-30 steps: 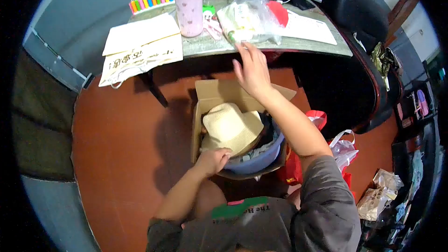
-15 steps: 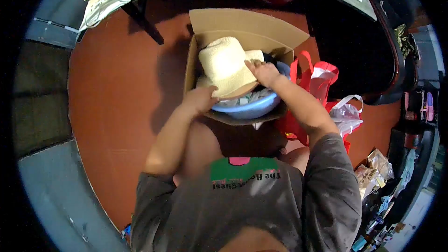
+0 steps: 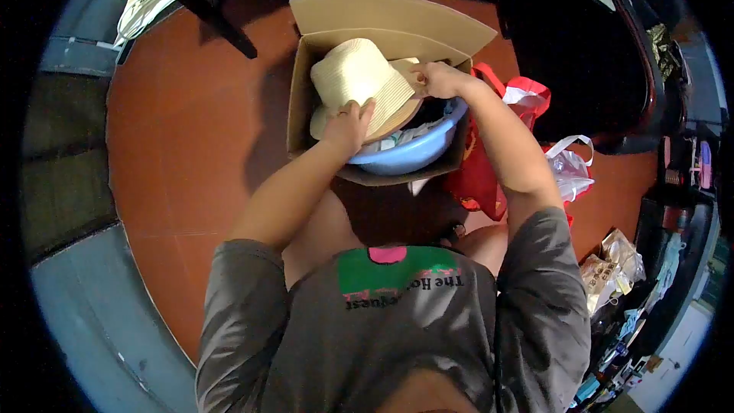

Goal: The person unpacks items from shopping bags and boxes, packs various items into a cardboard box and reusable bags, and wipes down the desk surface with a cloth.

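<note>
A cream straw hat (image 3: 353,70) lies crown up in the top of an open cardboard box (image 3: 300,99), tilted over a blue basin (image 3: 409,154). My left hand (image 3: 349,127) is closed on the near part of its brim, fingers on top of the weave. At the hat's right side, my right hand (image 3: 443,79) has its fingers pinched together at the brim edge, beside another cream woven piece (image 3: 405,69) that shows behind the hat. Greyish cloth (image 3: 409,136) and dark items sit in the basin, partly covered by the brim.
Right of the box stands a red bag (image 3: 478,183), with a clear plastic bag (image 3: 569,176) beside it. A dark table leg (image 3: 222,24) is at the upper left. Packages (image 3: 612,268) lie on the reddish floor (image 3: 183,168) at the right.
My left hand has moved from the brim's left edge inward onto the brim. My right hand has shifted up along the brim's right side. The whole view has shifted slightly.
</note>
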A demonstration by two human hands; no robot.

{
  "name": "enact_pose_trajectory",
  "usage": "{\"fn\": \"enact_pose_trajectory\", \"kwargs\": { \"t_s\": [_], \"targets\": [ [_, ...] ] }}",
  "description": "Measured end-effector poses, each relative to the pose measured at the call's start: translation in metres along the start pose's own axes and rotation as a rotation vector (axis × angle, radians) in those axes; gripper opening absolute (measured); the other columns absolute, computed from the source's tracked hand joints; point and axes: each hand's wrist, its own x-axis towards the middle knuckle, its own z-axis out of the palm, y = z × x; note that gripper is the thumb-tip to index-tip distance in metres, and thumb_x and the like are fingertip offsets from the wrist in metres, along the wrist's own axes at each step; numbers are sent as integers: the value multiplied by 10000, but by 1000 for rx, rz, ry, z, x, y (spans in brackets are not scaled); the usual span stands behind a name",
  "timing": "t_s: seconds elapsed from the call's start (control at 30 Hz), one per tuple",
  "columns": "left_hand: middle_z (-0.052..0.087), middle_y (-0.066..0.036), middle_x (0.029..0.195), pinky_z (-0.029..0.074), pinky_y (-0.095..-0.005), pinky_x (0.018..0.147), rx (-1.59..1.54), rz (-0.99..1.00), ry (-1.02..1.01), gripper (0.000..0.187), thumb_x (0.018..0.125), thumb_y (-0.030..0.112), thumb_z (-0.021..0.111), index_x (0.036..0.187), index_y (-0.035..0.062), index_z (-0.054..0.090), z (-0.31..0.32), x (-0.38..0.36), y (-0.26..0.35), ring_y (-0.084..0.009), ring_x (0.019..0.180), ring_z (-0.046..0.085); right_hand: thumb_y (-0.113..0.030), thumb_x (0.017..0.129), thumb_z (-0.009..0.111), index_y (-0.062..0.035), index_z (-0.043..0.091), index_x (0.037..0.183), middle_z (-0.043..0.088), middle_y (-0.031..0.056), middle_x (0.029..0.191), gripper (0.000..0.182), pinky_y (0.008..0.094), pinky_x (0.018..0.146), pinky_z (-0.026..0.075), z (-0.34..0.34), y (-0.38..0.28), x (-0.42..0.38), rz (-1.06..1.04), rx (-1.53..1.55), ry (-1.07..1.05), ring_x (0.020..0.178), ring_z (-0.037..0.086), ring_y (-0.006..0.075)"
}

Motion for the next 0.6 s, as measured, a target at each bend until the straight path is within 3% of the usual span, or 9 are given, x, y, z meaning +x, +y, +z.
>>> {"fn": "enact_pose_trajectory", "kwargs": {
  "t_s": [0.1,0.17,0.23,0.3,0.4,0.5,0.53,0.6],
  "targets": [
    [406,-187,1183,417,-454,875,-46,8,-67,909,696,233,698,1396,117,130,-5,4,-2,-359,1034,516,-287,780,591,-72,493,1204,579,204,1061,486,411,845,446,-13,2,-37,338,-35,27,1016,545,329],
    [407,-193,1193,426,-454,871,-126,-5,-116,970,661,235,738,1398,126,118,-13,3,-3,-375,1034,515,-347,775,609,-15,419,1244,519,219,1137,605,415,878,428,7,8,-67,374,-188,378,1112,477,337],
    [404,-200,1216,434,-452,869,-221,-28,-138,1023,625,228,771,1401,142,110,-25,6,-9,-387,1043,511,-394,751,637,27,299,1293,487,271,1131,765,431,922,397,21,5,-87,496,-82,374,1144,435,366],
    [388,-186,1279,435,-436,881,-332,-107,-95,1066,590,219,793,1403,165,105,-38,3,-19,-375,1063,509,-398,759,641,52,301,1276,511,260,1081,765,440,821,482,41,23,-92,401,155,359,1004,543,359],
    [396,-163,1297,435,-423,886,-343,-209,-90,1076,559,256,809,1399,154,143,-58,-2,-29,-323,1067,524,-405,795,607,17,354,1219,555,177,977,650,399,618,542,49,19,-87,625,819,90,753,634,284],
    [471,-168,1241,437,-411,880,-554,-161,122,983,552,254,816,1364,128,276,-30,7,-54,-289,1065,530,-405,788,618,-9,395,1127,529,103,864,567,339,490,536,62,20,-79,735,1128,-48,646,631,203],
    [606,-154,1039,485,-367,783,-631,-187,145,646,638,241,772,1201,84,499,-30,6,-60,-248,916,609,-389,759,652,46,363,1127,523,160,910,638,342,539,557,62,17,-80,752,1199,-59,708,635,253],
    [638,-133,902,497,-339,697,-971,-326,273,418,711,224,714,1067,62,565,-10,20,-92,-238,782,632,-392,762,646,37,350,1139,520,163,918,643,349,551,556,62,-3,-83,780,1216,10,718,635,257]
  ]
}}
